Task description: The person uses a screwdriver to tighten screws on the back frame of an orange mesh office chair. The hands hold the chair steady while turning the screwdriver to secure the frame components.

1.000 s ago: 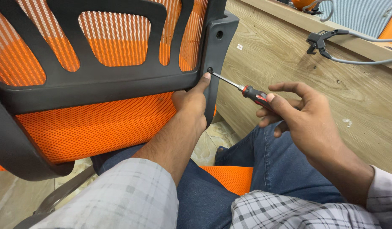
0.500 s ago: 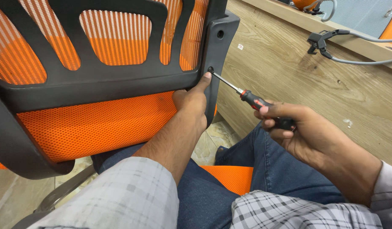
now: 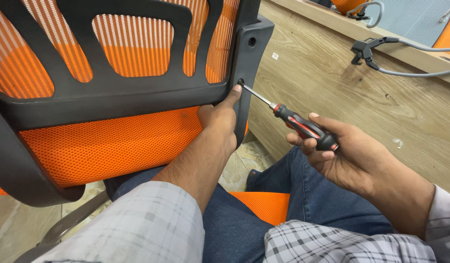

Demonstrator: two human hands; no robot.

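Note:
A black plastic chair back frame (image 3: 127, 92) with orange mesh fills the upper left of the head view. My left hand (image 3: 221, 117) presses against its right edge, with one finger at a lower screw hole (image 3: 241, 83). A screwdriver (image 3: 293, 119) with a black and red handle has its tip in that hole. My right hand (image 3: 346, 153) grips the screwdriver handle. A second, empty hole (image 3: 252, 42) sits higher on the same black bracket.
A wooden panel (image 3: 342, 83) stands to the right behind the chair. A black clamp with a grey cable (image 3: 376, 53) lies on top of it. My legs in blue jeans (image 3: 332, 209) rest on an orange seat (image 3: 264, 204). Tiled floor shows at lower left.
My right hand has shifted its grip around the screwdriver handle, fingers rolling over it. The shaft stays in the lower hole and my left hand stays in place.

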